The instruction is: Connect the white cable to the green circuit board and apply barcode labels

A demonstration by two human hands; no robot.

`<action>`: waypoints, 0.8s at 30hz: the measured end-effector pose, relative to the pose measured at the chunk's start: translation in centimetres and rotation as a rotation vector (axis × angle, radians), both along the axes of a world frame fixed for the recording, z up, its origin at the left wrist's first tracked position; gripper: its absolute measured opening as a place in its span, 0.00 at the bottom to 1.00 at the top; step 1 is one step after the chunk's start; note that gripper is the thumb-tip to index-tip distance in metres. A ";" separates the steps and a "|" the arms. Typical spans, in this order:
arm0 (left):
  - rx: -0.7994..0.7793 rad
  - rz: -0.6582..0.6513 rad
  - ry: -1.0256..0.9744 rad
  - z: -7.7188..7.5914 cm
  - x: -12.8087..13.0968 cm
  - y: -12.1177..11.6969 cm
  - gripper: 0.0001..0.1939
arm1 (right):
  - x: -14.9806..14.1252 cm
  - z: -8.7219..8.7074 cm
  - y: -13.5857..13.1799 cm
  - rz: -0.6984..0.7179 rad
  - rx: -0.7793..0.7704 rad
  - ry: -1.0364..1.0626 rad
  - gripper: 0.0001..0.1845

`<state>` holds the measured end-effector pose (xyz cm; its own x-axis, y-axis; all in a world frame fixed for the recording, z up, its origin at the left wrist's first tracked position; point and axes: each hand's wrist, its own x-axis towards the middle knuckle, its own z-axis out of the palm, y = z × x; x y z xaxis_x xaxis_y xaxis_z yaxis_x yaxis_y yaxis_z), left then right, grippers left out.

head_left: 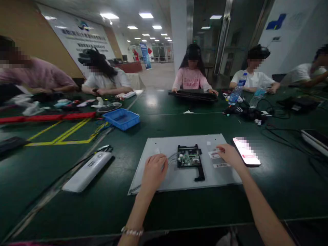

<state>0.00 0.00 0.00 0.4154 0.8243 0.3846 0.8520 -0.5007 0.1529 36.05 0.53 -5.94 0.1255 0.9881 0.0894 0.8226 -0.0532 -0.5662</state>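
A flat pale grey panel [164, 182] lies on the table before me, with a green circuit board [189, 158] in a black plastic frame [201, 172] at its middle. Thin wires [173, 157] run left from the board to the fingers of my left hand [155, 169], which are curled over the panel and closed around them. My right hand [228, 154] hovers over the panel's right side, thumb and fingertips pinched together beside a white label [214, 155]. What sits in that pinch, if anything, is too small to tell. A barcode sticker [221, 165] lies just below it.
A lit phone [246, 152] rests right of the panel. On the left lie a white power bank [88, 172] and a blue tray [122, 118]. Water bottles [238, 89] and black cables [284, 133] are at right. Several people sit across the table [102, 212].
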 end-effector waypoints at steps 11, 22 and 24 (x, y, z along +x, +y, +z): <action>-0.076 -0.078 -0.134 -0.5 7.8 4.6 0.19 | 0.9 -0.8 0.4 -0.094 0.039 -0.039 0.12; -0.091 -0.031 -0.220 -3.8 8.4 4.5 0.21 | -1.8 1.3 0.6 0.072 0.180 -0.207 0.16; -0.093 -0.020 -0.245 -3.7 8.4 4.4 0.20 | -2.5 1.8 1.1 0.139 0.167 -0.278 0.15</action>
